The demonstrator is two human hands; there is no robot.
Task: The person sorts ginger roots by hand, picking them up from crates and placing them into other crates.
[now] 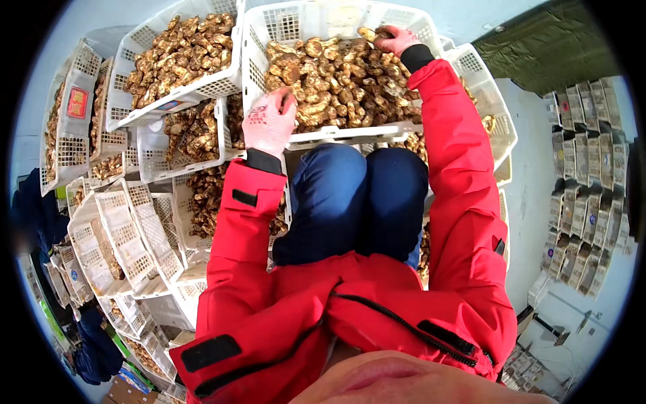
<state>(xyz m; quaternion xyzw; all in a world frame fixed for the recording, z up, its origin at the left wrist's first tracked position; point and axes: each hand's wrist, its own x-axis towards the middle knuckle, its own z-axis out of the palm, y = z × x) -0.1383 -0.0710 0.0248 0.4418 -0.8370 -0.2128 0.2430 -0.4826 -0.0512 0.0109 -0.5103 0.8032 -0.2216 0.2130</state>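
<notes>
A white plastic crate [330,133] full of brown, knobbly mushrooms [350,84] lies in front of my knees. My right hand [398,42], in a pale pink glove, reaches to the far side of this crate. Its fingers are closed on a mushroom with a pale stem [367,34]. At the near left corner, my left hand [270,121], gloved the same way, is held over the crate's edge. The fingers curl around a brown mushroom [286,102], which they partly cover.
Another crate [176,94] of mushrooms stands to the left, with more crates [151,229] stacked below it. A crate [494,111] sits at the right under my arm. Stacked crates [589,141] line the far right, near a dark green cover [545,47]. Dark clothing [40,209] shows at the left.
</notes>
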